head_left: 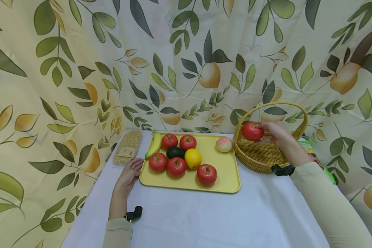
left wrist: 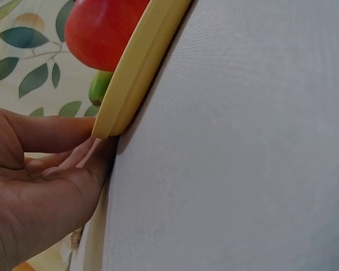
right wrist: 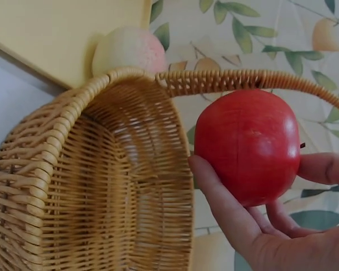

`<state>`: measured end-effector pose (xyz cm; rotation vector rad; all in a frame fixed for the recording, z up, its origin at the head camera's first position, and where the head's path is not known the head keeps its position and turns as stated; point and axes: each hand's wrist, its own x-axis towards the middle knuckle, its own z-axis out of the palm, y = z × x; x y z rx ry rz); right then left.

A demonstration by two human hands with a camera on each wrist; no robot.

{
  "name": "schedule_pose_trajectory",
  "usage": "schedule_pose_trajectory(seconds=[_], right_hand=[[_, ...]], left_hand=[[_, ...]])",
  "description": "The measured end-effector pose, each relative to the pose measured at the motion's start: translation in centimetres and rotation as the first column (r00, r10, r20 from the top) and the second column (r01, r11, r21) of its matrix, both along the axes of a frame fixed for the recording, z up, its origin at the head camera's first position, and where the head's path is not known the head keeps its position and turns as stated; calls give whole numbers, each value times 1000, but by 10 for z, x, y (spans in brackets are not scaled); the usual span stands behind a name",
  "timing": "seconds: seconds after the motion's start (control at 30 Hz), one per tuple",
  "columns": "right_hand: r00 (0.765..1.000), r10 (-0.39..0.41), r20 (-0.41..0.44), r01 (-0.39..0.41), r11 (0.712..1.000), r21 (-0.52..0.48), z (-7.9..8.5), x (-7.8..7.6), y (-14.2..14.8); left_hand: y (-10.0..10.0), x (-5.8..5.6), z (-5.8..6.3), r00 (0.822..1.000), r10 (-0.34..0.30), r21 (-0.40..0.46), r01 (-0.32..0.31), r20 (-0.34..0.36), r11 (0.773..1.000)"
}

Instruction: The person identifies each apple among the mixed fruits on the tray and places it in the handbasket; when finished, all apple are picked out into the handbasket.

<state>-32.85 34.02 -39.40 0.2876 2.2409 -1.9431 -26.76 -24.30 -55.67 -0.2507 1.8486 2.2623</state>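
Right sleeve nearest the lens. Hands well apart: right hand gripping a red fruit round its sides, above the wicker basket at the table's far right corner; left hand extended, fingers touching the left edge of the tray. Judgement: grip looks secure. Best to hold the fruit clear of the handle, lower it well inside, release gently.

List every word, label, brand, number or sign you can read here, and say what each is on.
No text is legible in any view.
Pale label on the clear bag left of the yellow tray: its marks are too small to read.
Green packet beside the basket, partly covered: any print is too small to read.
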Motion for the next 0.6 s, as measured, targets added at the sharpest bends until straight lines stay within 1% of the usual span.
schedule_pose_trajectory(seconds=[0.2,0.4,0.6], right_hand=[[1000,-22,19,22,999,-33,-5,-11,4],[998,-36,46,36,999,-12,-11,-19,7],[994,-55,97,62,996,-66,-18,-28,12]], left_hand=[[0,1,0,1000,2,5,-2,-2,1000],[0,2,1,1000,2,4,-2,-5,1000],[1,3,2,1000,3,4,-3,-3,1000]])
